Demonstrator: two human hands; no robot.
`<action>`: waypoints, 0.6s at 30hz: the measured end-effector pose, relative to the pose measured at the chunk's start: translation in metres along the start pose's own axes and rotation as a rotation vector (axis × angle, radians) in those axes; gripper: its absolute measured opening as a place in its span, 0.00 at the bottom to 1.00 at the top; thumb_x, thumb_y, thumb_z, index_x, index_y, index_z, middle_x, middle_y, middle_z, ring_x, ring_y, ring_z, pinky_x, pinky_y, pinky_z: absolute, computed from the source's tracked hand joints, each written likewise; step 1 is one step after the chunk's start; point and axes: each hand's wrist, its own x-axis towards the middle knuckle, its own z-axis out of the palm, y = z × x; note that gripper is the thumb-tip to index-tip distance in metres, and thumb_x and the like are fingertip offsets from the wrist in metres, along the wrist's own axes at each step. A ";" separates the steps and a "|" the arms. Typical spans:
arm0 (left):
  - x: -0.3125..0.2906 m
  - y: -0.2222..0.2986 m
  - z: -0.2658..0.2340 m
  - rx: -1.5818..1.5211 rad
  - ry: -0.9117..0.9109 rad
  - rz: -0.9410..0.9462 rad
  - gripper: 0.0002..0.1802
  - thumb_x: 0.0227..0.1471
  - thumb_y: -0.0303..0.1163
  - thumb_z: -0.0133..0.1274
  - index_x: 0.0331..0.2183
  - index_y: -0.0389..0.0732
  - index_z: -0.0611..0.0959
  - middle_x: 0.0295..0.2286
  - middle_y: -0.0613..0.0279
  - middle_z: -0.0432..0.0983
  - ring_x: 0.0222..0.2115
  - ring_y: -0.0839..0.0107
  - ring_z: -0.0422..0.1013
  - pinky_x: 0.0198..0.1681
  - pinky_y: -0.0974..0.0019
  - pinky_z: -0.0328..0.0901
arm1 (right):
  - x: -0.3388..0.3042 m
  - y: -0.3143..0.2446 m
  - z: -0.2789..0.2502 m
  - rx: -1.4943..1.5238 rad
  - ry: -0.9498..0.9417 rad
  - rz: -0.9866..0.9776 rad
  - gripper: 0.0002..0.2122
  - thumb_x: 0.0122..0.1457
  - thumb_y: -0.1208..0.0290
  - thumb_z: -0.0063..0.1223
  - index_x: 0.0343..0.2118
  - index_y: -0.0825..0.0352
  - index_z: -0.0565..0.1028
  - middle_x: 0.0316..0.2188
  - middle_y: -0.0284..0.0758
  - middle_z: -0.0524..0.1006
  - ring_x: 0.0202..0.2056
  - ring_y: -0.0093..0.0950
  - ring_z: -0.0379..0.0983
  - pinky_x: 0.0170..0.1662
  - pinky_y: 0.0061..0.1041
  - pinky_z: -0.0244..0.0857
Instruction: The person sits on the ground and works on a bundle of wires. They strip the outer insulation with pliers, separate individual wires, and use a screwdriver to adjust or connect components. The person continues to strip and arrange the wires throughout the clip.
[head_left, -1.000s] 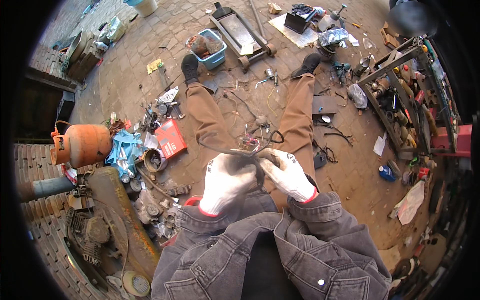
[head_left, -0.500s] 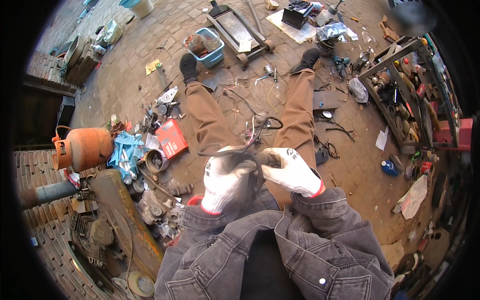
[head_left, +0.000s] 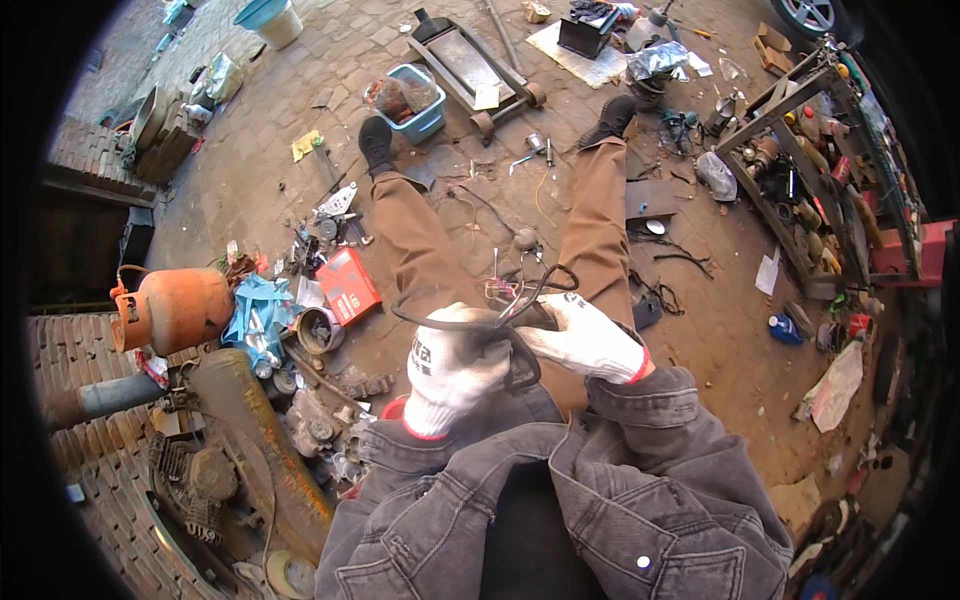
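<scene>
Holding a black cable (head_left: 519, 345) in the curled left hand (head_left: 450, 358) and nearly closed right hand (head_left: 585, 340), looped between and beyond both, with a red box (head_left: 348, 286) to the left hand's left.

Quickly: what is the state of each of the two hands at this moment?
Left hand: closed, holding the black cable.
Right hand: fingers curled at the same cable; whether it grips cannot be told.
</scene>
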 end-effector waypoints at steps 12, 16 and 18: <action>0.000 -0.005 0.007 -0.196 0.025 -0.109 0.15 0.47 0.25 0.62 0.40 0.35 0.83 0.31 0.55 0.80 0.32 0.61 0.76 0.38 0.60 0.69 | -0.005 -0.008 -0.007 -0.198 0.054 0.004 0.11 0.59 0.73 0.56 0.43 0.73 0.77 0.31 0.30 0.79 0.32 0.16 0.72 0.37 0.22 0.68; -0.003 0.003 0.004 -0.476 -0.079 -0.383 0.13 0.54 0.23 0.59 0.43 0.30 0.81 0.36 0.57 0.81 0.36 0.72 0.76 0.42 0.68 0.70 | -0.007 -0.022 -0.003 -0.435 0.256 -0.094 0.09 0.54 0.74 0.58 0.36 0.71 0.79 0.24 0.33 0.77 0.26 0.19 0.72 0.31 0.24 0.68; 0.000 0.004 -0.002 -0.522 -0.192 -0.457 0.17 0.54 0.25 0.60 0.46 0.29 0.80 0.38 0.57 0.81 0.38 0.74 0.75 0.43 0.69 0.70 | -0.007 -0.028 -0.001 -0.568 0.337 -0.140 0.08 0.52 0.73 0.59 0.33 0.70 0.79 0.22 0.35 0.76 0.24 0.22 0.73 0.30 0.25 0.67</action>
